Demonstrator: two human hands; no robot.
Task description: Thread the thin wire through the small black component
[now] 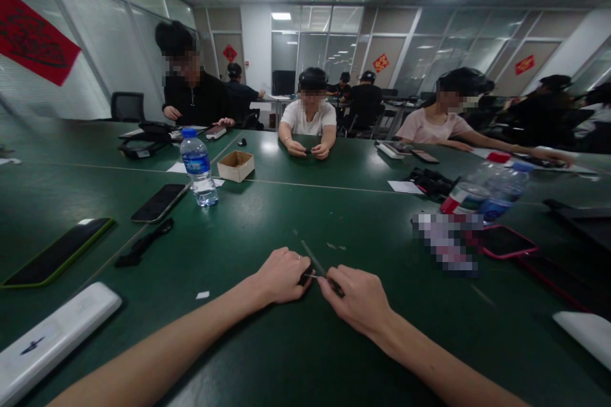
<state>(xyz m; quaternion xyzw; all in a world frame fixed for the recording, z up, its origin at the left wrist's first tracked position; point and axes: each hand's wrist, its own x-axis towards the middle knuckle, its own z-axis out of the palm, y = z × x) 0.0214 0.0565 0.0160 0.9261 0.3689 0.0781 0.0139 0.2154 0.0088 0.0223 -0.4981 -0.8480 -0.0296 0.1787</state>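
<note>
My right hand point(356, 296) is closed around a slim, knife-like tool point(312, 257), whose narrow grey length points away from me and to the left. Its dark rear end is mostly hidden in my fingers. Close beside it, my left hand point(284, 275) pinches a small dark piece point(305, 276), largely covered by the fingers. A thin, pale sliver shows between the two hands; which of the things it belongs to I cannot tell. Both hands are low over the green table point(258, 222). Small clear scraps point(337, 246) lie just beyond them.
Left of my hands are a water bottle point(198, 168), an open small box point(235, 166), phones point(160, 202) and a white power bank point(57, 340). Two bottles point(501, 194) and a pink-edged phone point(508, 241) are on the right. Co-workers sit across the table.
</note>
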